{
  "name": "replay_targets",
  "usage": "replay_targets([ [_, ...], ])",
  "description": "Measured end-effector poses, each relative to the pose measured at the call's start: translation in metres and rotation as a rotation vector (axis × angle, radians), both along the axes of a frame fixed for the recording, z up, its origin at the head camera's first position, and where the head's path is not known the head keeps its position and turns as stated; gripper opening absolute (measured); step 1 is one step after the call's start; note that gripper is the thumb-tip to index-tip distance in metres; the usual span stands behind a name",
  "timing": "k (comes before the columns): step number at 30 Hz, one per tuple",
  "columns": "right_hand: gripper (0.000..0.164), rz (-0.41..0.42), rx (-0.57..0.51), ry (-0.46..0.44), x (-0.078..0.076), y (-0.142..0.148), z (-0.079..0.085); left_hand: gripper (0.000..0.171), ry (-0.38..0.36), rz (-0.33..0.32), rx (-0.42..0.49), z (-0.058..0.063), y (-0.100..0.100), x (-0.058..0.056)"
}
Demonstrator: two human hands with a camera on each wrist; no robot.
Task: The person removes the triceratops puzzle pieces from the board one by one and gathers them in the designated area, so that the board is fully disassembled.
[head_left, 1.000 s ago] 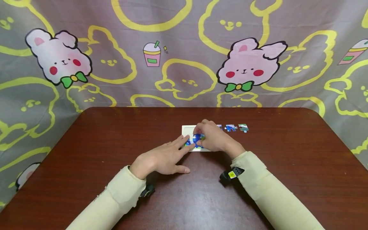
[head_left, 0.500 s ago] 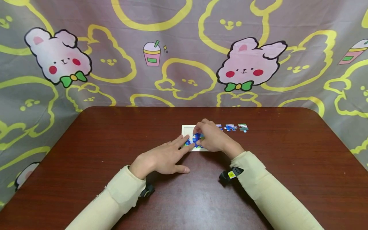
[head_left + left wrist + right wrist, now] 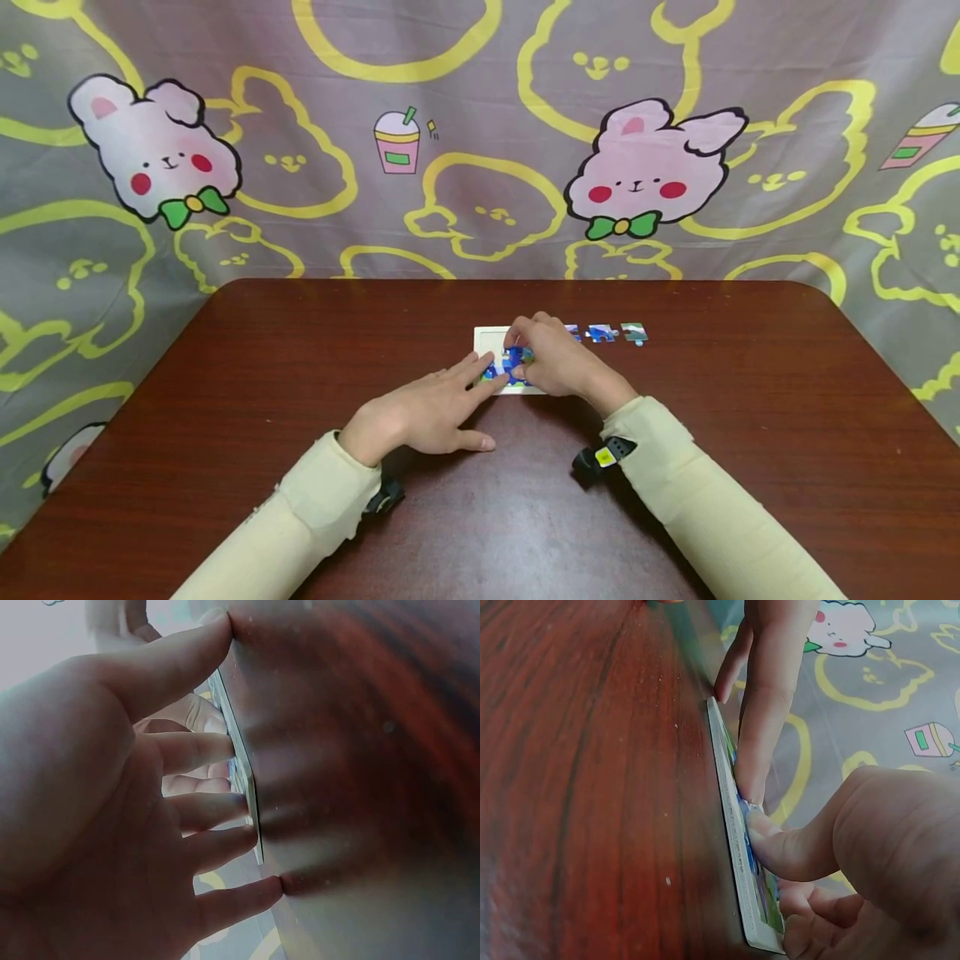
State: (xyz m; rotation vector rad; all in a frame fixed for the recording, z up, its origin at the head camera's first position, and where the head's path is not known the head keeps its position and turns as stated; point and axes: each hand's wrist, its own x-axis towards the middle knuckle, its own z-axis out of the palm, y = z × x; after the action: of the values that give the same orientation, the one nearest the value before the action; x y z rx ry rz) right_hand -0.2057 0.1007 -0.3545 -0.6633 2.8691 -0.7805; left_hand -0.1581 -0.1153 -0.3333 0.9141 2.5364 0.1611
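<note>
Left hand (image 3: 427, 415): spread, fingers straight, gripping nothing. Index and middle fingertips rest on the near left part of a jigsaw puzzle tray (image 3: 484, 336); ring fingertip at its left edge; little finger and thumb out on the tabletop (image 3: 480, 517). Palm raised clear of the wood in the left wrist view.

Right hand (image 3: 564, 357): curled over the tray from the right, thumb and forefinger bent inward with a narrow gap, pinching a blue puzzle piece (image 3: 514, 360) between them. Thumb tip bears on it in the right wrist view, just beside the left index fingertip. Whether the piece is fully seated, cannot tell. Remaining fingers folded, partly hidden.

Tray: flat on the table, white rim, far left part bare, printed pieces along the near side, right part covered by the right hand.

Just beyond the right hand, a row of loose pieces: one partly hidden piece (image 3: 573, 331), a blue-and-white piece (image 3: 602, 333), a green-and-white piece (image 3: 634, 332). Patterned rabbit curtain (image 3: 491, 117) behind the table.
</note>
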Motion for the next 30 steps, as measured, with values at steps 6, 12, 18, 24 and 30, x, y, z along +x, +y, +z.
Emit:
replay_targets([
  [6,0.029,-0.009,-0.059,-0.005,-0.0004,0.0016,-0.0020,0.086,-0.008,0.000,0.004,-0.0003,-0.0005,-0.0008],
  [12,0.030,-0.024,-0.090,0.008,-0.0002,0.0005,-0.0022,0.086,-0.009,0.002,0.002,0.0002,-0.0005,-0.0005],
  [18,0.030,-0.017,-0.102,0.031,0.0006,-0.0009,-0.0012,0.086,-0.005,-0.001,0.001,0.0007,0.0000,-0.0004],
  [24,0.033,0.002,-0.149,0.023,0.0012,0.0005,-0.0017,0.086,-0.007,0.000,-0.003,0.0011,0.0000,-0.0004],
  [30,0.040,-0.003,-0.210,-0.018,0.0008,0.0048,-0.0020,0.086,-0.012,0.003,-0.005,0.0015,0.0001,-0.0002],
])
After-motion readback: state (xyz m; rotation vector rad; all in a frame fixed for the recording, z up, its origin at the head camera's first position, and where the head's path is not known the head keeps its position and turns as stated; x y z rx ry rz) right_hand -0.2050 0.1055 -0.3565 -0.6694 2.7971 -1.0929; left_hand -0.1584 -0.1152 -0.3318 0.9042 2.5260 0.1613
